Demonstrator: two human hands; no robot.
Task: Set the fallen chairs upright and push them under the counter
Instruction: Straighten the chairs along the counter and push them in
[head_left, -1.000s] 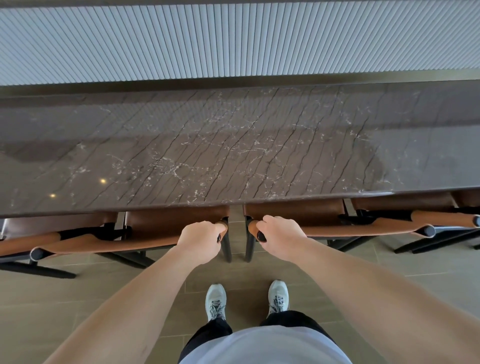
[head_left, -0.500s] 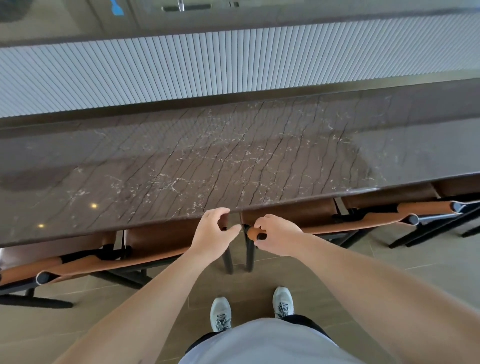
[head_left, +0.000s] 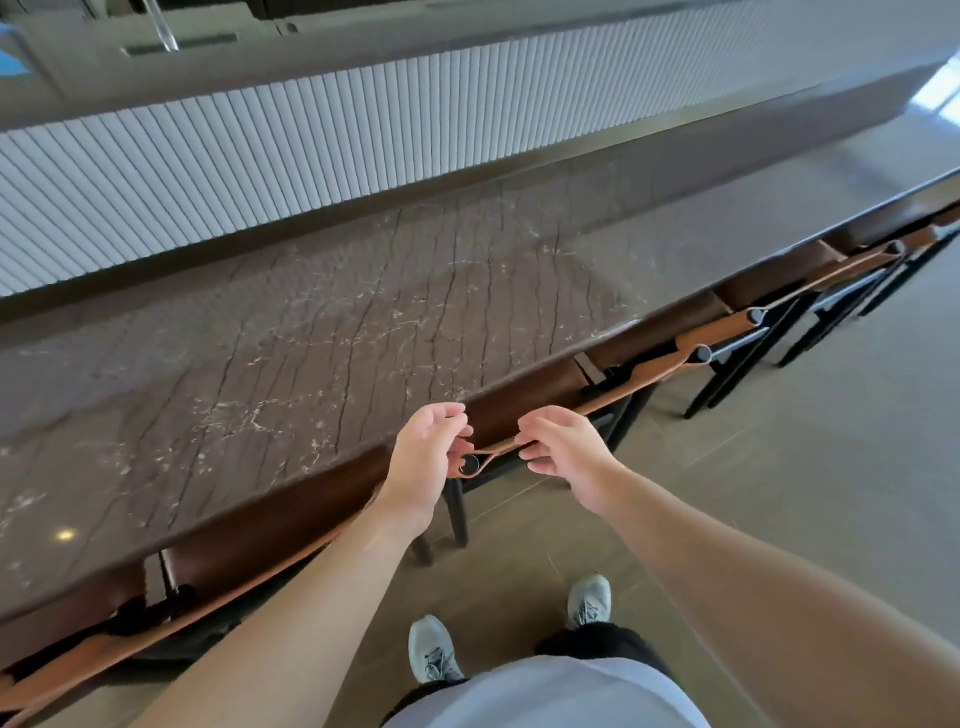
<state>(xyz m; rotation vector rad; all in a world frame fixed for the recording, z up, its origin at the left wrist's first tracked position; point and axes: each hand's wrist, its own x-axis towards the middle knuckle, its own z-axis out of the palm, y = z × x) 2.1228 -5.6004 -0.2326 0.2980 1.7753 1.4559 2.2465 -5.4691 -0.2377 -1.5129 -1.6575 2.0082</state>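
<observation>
Several chairs with brown leather seats, tan strap backrests and black frames stand upright, tucked under the dark marble counter (head_left: 363, 322). The chair in front of me (head_left: 530, 410) shows its backrest end with a black cap (head_left: 470, 464) between my hands. My left hand (head_left: 423, 462) hovers just left of that cap, fingers loosely curled and holding nothing. My right hand (head_left: 569, 454) is over the strap, fingers relaxed, fingertips at the strap. The chair to the left (head_left: 270, 525) is partly hidden by my left forearm.
More tucked-in chairs (head_left: 722, 332) line the counter to the right, their black legs (head_left: 737, 374) sticking out over the tiled floor (head_left: 810, 467). A white ribbed wall (head_left: 260, 145) rises behind the counter. My feet in grey shoes (head_left: 434, 649) stand close to the chairs.
Both hands gripped the two chair backrests a second ago; they have since let go and opened. The view has swung to the right along the counter.
</observation>
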